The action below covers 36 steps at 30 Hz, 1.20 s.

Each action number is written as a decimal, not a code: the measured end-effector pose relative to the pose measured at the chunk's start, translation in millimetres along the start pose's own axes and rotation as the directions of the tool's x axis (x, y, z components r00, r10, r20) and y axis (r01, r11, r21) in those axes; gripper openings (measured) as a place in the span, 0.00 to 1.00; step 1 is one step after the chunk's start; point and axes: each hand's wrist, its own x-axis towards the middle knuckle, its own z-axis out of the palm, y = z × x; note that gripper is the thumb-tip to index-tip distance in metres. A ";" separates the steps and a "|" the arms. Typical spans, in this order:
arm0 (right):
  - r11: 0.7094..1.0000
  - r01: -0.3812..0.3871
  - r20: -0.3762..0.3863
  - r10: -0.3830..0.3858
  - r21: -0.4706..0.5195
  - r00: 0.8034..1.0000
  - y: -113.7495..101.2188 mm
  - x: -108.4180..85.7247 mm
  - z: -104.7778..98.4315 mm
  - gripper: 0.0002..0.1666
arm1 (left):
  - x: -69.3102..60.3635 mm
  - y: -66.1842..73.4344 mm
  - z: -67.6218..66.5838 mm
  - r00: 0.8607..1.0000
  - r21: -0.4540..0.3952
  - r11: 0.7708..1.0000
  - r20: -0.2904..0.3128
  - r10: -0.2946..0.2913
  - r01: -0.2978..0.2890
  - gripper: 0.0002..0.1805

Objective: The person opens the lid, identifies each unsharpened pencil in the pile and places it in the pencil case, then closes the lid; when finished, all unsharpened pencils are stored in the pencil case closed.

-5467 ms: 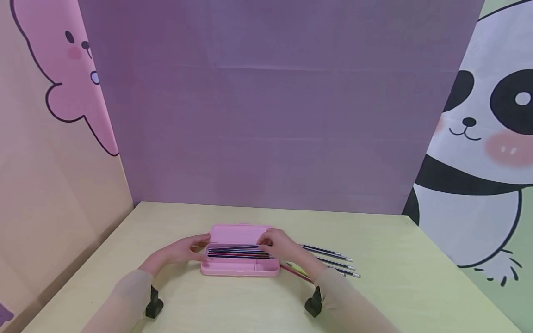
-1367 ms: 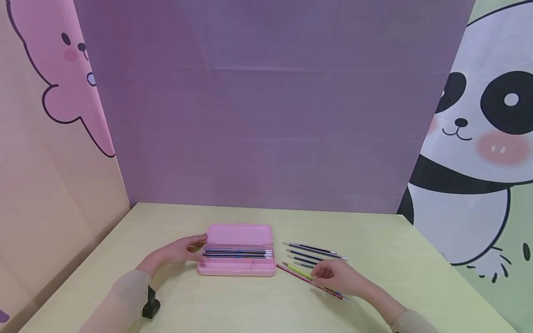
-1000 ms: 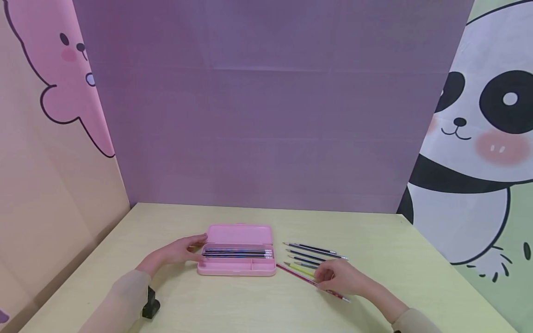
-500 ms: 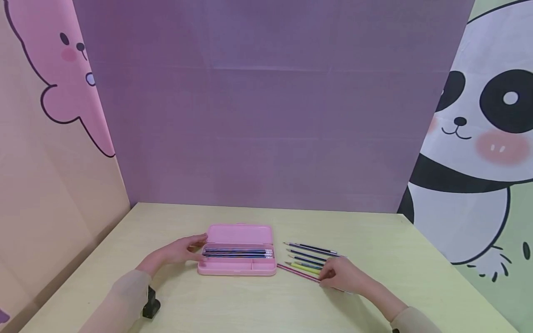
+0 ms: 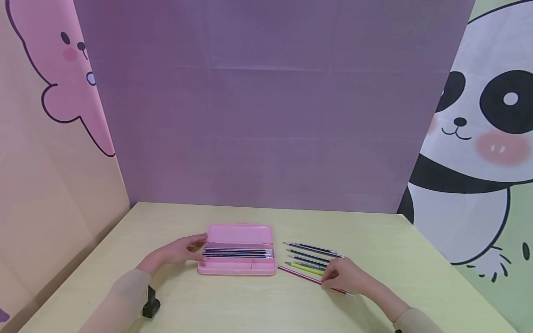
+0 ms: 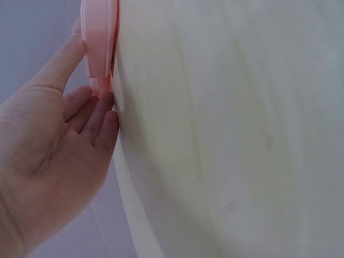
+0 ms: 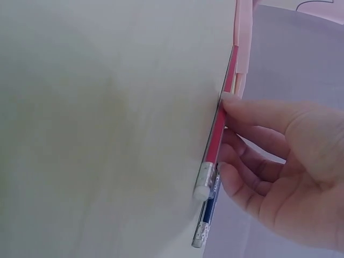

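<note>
A pink pencil case [image 5: 264, 267] lies open on the table, several dark striped pencils [image 5: 237, 253] side by side in its long compartment. At its left end rests my left hand [image 5: 183, 249]; in the left wrist view the thumb touches the case wall and the loosely bent fingers reach the lid side. My right hand [image 5: 343, 276] is at the loose pencils to the right. In the right wrist view its thumb and forefinger pinch the red pencil [image 7: 216, 137], eraser end toward me. A yellow-green pencil [image 5: 306, 268] lies just beyond, partly under the fingers.
Several dark pencils [image 5: 308, 252] lie beside the case, tips toward it. The case's pink lid [image 5: 239, 234] is folded back. The pale wooden table [image 5: 233, 305] ends at a purple backdrop [image 5: 266, 115].
My right hand has left the case, where it held a dark pencil, and moved right to the loose pencils. Lately the red pencil has turned slightly. My left hand stays put.
</note>
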 end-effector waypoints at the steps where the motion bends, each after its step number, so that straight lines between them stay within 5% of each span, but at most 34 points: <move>1: 1.000 0.003 -0.002 -0.003 -0.001 1.000 0.3 0.0 0.1 0.04 | 0.1 -0.2 0.1 1.000 0.000 1.000 0.000 -0.001 0.001 0.46; 11: 0.999 0.009 -0.001 -0.009 0.031 1.000 -3.6 -1.8 -3.8 0.03 | 0.3 -2.0 0.6 1.000 0.000 1.000 0.004 -0.003 0.003 0.46; 22: 0.984 -0.034 0.006 0.033 0.177 0.999 -8.2 0.8 -5.9 0.06 | -0.5 0.5 0.6 1.000 0.001 1.000 0.002 -0.021 0.021 0.46; 36: 0.993 0.003 -0.114 0.010 0.115 0.993 -8.4 13.0 -2.3 0.07 | -1.8 2.7 0.1 1.000 0.004 1.000 -0.001 -0.015 0.015 0.47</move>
